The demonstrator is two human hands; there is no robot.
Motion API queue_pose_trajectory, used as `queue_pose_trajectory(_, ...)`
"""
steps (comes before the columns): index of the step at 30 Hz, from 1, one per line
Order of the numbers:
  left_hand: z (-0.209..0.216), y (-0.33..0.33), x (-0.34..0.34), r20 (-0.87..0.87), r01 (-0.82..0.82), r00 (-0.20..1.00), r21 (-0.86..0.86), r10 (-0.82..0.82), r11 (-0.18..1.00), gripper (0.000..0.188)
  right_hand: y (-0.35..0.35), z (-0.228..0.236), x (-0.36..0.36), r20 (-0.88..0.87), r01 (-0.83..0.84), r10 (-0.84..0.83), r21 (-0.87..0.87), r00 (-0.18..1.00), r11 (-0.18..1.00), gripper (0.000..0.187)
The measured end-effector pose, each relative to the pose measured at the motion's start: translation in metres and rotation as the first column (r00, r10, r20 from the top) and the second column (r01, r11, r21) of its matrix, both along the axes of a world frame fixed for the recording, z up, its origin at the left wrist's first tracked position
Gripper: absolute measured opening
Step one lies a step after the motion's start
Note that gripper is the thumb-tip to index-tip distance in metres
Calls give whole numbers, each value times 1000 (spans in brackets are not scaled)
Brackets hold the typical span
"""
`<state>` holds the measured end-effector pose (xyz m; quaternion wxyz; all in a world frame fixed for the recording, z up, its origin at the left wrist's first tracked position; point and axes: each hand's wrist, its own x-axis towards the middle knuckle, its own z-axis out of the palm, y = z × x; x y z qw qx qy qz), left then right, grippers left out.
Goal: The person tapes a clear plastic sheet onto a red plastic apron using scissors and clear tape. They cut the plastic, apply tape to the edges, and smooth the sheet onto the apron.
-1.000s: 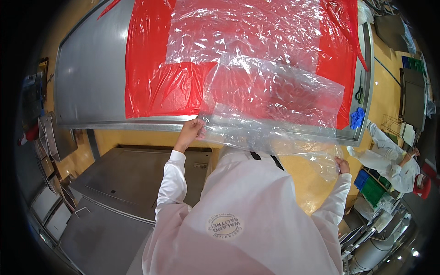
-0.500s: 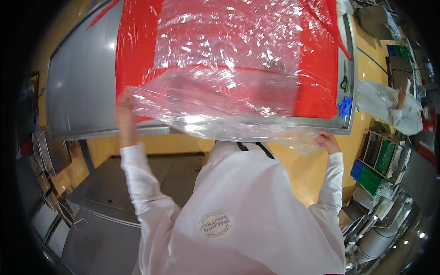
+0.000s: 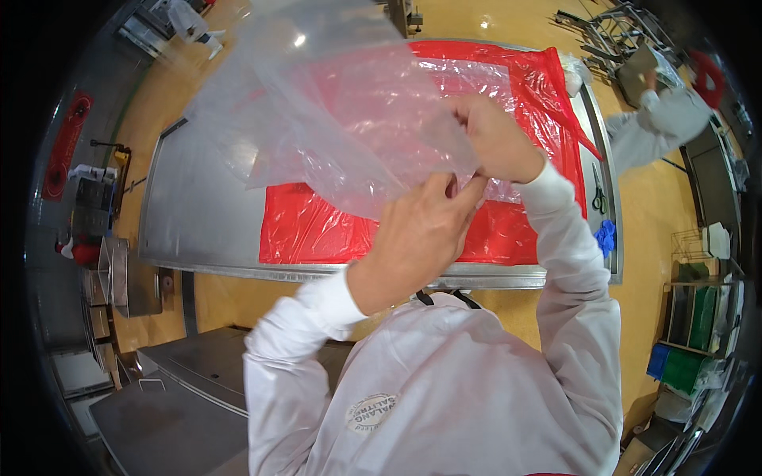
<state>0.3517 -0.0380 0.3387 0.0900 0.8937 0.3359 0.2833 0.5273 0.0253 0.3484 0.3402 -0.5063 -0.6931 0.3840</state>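
A thin clear plastic sheet (image 3: 341,135) is lifted and spread out in front of me, its far left part blurred by motion. My left hand (image 3: 425,238) pinches its near corner between thumb and fingers. Close beside it, slightly farther away, my right hand (image 3: 496,143) has its fingers closed on the same sheet's edge. Beneath lies shiny red plastic (image 3: 313,230) with a clear panel along its middle, flat on a steel table (image 3: 194,218). The raised sheet covers much of the red plastic's left side.
Dark-handled scissors (image 3: 598,194) and a crumpled blue item (image 3: 606,238) lie along the table's right edge. Another person in white (image 3: 663,123) stands beyond the right side. A grey metal cabinet (image 3: 182,397) is at lower left; green and blue crates (image 3: 683,369) stand at right.
My hands were wide apart along the clear sheet's near edge. Now they are together over the table, and the sheet is raised away to the far left. The view has shifted too.
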Motion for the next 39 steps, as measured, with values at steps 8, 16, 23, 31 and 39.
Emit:
queue_pose_trajectory(8, -224, -34, 53, 75, 41, 997, -265, -22, 963, 41, -73, -174, 48, -107, -77, 79, 21, 991, 997, 58)
queue_pose_trajectory(16, -298, -71, 90, -233, 5, 968, -340, -89, 940, 43, -70, -390, 110, -212, 368, -508, -471, 835, 802, 14)
queue_pose_trajectory(23, -276, -76, 113, -807, -361, 589, -310, -43, 880, 68, -89, -417, 185, -382, 316, -695, -687, 609, 655, 31)
queue_pose_trajectory(31, -251, -182, 270, 44, 664, 559, -622, 828, -416, 73, -94, -475, 283, -200, 491, -687, -564, 699, 664, 20)
queue_pose_trajectory(39, -282, -72, 275, 6, -98, 978, -873, 210, 478, 67, -80, -439, 379, -343, 269, -689, -739, 639, 618, 29)
